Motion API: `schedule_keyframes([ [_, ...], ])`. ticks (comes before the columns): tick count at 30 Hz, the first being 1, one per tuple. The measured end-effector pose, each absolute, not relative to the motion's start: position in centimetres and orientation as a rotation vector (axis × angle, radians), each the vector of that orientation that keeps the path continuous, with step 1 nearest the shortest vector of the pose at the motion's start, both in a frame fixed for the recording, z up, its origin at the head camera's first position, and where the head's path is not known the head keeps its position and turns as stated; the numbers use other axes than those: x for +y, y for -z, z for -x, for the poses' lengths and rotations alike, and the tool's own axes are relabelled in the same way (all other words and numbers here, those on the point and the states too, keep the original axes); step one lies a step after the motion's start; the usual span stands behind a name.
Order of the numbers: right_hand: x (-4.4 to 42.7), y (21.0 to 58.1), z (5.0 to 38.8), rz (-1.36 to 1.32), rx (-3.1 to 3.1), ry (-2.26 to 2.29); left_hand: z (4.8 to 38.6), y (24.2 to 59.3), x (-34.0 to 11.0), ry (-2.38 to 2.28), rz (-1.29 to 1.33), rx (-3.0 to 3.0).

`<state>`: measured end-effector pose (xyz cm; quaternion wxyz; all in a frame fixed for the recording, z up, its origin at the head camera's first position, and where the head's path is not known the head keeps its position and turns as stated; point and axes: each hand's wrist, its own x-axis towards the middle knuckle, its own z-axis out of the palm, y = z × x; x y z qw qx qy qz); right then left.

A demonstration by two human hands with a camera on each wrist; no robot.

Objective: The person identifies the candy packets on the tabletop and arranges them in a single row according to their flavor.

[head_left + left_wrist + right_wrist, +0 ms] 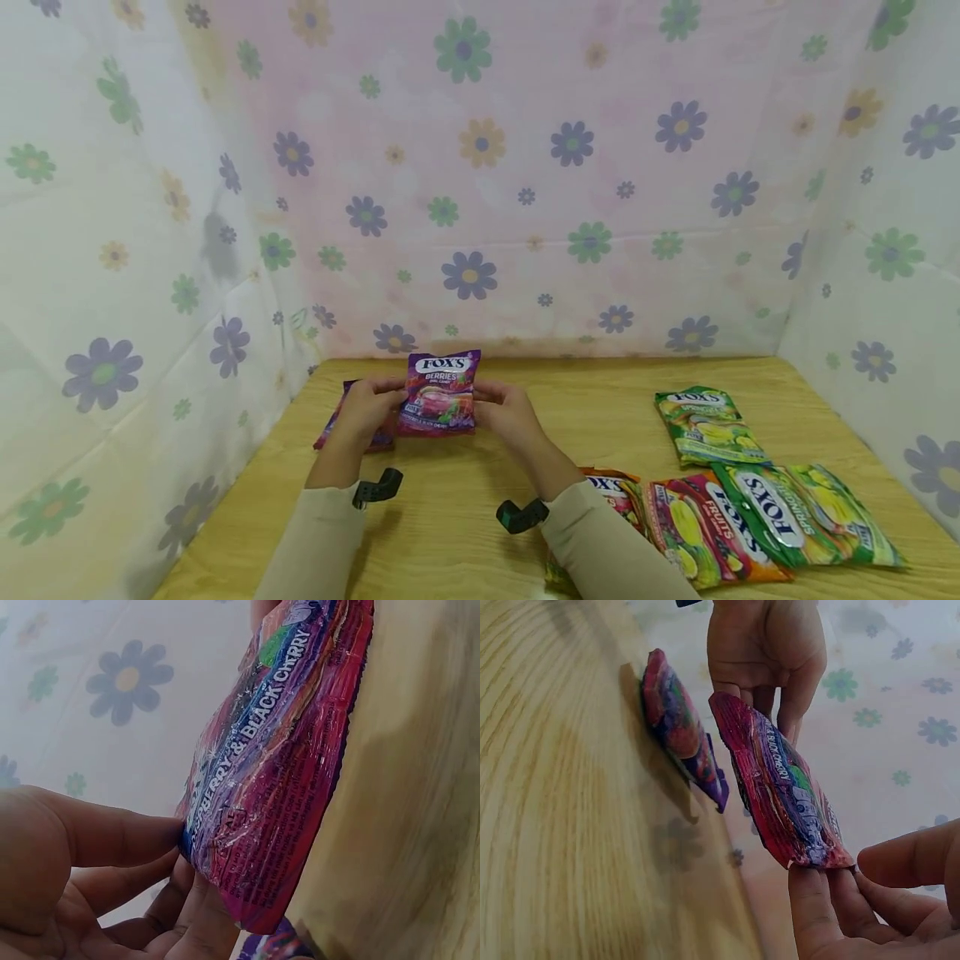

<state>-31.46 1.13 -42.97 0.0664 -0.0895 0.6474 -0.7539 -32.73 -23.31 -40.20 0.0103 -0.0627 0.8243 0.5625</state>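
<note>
A purple Fox's Berries candy bag is held up off the table, its printed front toward me in the head view. My left hand pinches its left edge; in the left wrist view the thumb lies against the front and the fingers curl behind. On the opposite edge, my right hand holds the bag, fingertips under the edge and thumb close to the corner in the right wrist view. A second purple candy bag lies on the table behind the left hand, partly hidden by it.
On the wooden table, several other Fox's bags lie at the right: a green bag farther back, a red Fruits bag and a green Spring bag nearer. Another bag is partly under the right sleeve. Flowered cloth encloses the table.
</note>
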Motion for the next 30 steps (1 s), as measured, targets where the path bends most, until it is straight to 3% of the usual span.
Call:
schedule_keyframes([
  [18,0.1,44.9,30.9,0.307,1.889,2.204,33.5,42.2,-24.4,-1.714,0.366,2.568],
  [30,0.1,45.7,31.4,0.295,1.839,2.174,33.4,42.9,-24.7,-1.728,0.303,2.57],
])
